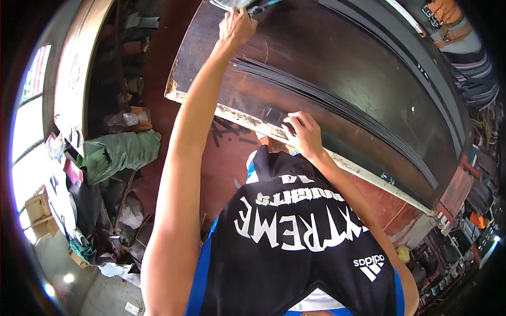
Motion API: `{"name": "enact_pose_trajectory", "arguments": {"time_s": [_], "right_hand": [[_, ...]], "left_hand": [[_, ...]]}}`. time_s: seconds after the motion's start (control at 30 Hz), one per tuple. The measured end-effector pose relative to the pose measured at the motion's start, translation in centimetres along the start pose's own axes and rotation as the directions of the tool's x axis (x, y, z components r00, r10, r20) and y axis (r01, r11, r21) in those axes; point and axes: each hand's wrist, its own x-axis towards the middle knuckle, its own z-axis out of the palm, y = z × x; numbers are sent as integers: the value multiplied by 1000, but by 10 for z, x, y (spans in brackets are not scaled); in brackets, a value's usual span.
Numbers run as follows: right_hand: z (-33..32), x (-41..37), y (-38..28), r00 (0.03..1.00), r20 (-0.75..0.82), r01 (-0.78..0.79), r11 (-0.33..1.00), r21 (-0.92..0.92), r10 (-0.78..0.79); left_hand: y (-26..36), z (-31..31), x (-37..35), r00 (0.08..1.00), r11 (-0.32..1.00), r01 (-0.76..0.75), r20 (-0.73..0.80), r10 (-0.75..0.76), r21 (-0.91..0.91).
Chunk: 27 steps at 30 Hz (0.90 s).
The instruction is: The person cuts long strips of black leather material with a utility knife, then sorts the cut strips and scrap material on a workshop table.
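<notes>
My left hand (pixel 238 25) reaches to the far left corner of a dark tabletop (pixel 358 89). Its fingers are closed by a slim dark tool with a teal end (pixel 263 8). Whether they grip this tool or something else I cannot make out. A pale grey item (pixel 230 3) lies just beyond that hand. My right hand (pixel 304 134) is at the near edge of the table, fingers bent around a small black piece (pixel 275 115) that they partly hide. Long thin black strips (pixel 327 97) lie in a bundle across the tabletop beyond it.
A wide dark curved band (pixel 421 79) runs along the far side. Orange and brown straps (pixel 447 23) lie over folded cloth at the upper right. Green cloth (pixel 124 152) and piled scraps stand to the left. Dark offcuts (pixel 232 131) lie on the red floor.
</notes>
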Motion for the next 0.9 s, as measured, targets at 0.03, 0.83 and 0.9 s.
{"name": "enact_pose_trajectory", "arguments": {"time_s": [0.03,0.83,0.9], "right_hand": [[0,0,1,1000,-8,-3,999,32,4],[-21,187,10,981,-188,-37,997,66,49],[-2,253,23,979,-200,25,998,-51,-34]], "left_hand": [[4,-6,-9,999,997,48,-16,-49,-60],[-93,-55,-8,965,881,264,95,-246,-393],[-89,-54,4,963,918,267,112,-244,-292]]}}
